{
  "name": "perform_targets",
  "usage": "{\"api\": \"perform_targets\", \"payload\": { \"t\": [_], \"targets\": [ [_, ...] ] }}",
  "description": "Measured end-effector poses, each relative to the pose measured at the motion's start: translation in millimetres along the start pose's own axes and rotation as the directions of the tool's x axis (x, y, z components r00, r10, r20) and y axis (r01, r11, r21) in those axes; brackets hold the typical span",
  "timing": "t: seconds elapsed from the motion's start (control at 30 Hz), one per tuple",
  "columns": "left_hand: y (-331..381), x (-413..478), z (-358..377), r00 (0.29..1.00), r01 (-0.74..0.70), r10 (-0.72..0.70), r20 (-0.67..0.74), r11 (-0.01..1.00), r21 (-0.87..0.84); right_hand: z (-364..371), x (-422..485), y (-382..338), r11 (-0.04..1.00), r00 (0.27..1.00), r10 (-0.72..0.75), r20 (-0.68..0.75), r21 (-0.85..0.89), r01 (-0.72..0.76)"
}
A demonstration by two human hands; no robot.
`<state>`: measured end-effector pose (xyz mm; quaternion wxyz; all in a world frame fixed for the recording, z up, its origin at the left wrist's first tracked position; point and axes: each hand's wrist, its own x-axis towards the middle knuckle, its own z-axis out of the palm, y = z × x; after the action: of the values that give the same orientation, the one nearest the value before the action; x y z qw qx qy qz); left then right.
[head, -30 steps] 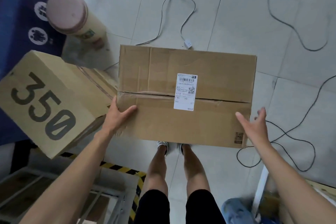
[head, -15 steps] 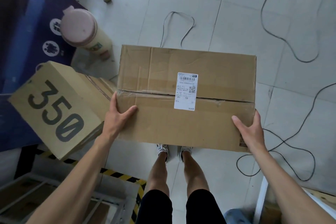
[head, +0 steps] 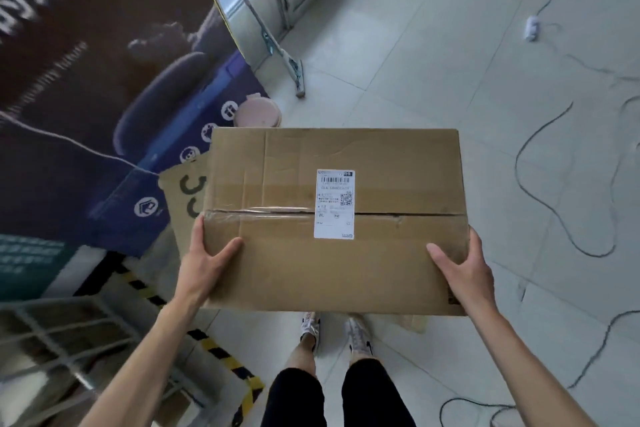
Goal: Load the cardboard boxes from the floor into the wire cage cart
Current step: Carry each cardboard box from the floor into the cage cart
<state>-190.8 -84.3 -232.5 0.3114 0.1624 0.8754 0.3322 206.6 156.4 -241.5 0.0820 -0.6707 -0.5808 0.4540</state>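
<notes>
cardboard box (head: 332, 218): lifted off floor, chest-front | left hand (head: 204, 263), right hand (head: 464, 270): clamped on opposite near corners, thumbs on top | handling: stiff, probably light; grip low at ends

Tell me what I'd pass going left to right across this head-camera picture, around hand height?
wire cage cart → left hand → white label on the held cardboard box → right hand → dark cable

Left hand (head: 204, 262), right hand (head: 465, 269): arms extended, thumbs on top, gripping.
</notes>
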Motion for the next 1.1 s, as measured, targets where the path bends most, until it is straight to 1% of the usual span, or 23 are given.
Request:
{"api": "perform_targets", "payload": {
  "t": [0.13,0.23,0.37,0.47,0.53,0.63,0.77,0.87,0.97,1.03,1.1],
  "targets": [
    [-26,-60,-52,0.979,0.067,-0.078,-0.191,0.996,-0.063,15,-16,-56,0.987,0.981,-0.153,0.117,-0.040,0.159],
    [-55,-115,-97,0.932,0.110,-0.149,-0.330,0.985,-0.133,39,-39,-102,0.951,0.932,-0.275,0.236,-0.076,0.299],
    [-107,-206,-154,0.837,0.169,-0.267,-0.478,0.956,-0.238,85,-94,-153,0.871,0.818,-0.420,0.393,-0.079,0.485],
    [-155,-286,-187,0.727,0.189,-0.343,-0.595,0.933,-0.307,127,-154,-177,0.791,0.709,-0.501,0.497,-0.070,0.608],
    [-188,-344,-205,0.652,0.211,-0.388,-0.652,0.918,-0.336,158,-202,-185,0.733,0.615,-0.550,0.565,-0.027,0.680],
    [-242,-434,-232,0.552,0.239,-0.448,-0.703,0.893,-0.381,209,-282,-182,0.667,0.479,-0.583,0.657,0.049,0.744],
    [-316,-546,-258,0.397,0.262,-0.532,-0.748,0.847,-0.462,268,-392,-163,0.575,0.325,-0.594,0.736,0.106,0.811],
    [-363,-608,-276,0.322,0.238,-0.566,-0.759,0.824,-0.514,301,-462,-143,0.529,0.225,-0.597,0.770,0.167,0.832],
    [-397,-652,-293,0.270,0.226,-0.582,-0.767,0.813,-0.537,326,-510,-130,0.498,0.173,-0.598,0.783,0.194,0.845],
    [-414,-673,-306,0.254,0.213,-0.577,-0.777,0.816,-0.537,340,-537,-123,0.494,0.165,-0.592,0.789,0.193,0.847],
    [-432,-689,-323,0.253,0.204,-0.574,-0.779,0.819,-0.537,354,-562,-117,0.499,0.161,-0.587,0.793,0.198,0.844]
  ]
}}
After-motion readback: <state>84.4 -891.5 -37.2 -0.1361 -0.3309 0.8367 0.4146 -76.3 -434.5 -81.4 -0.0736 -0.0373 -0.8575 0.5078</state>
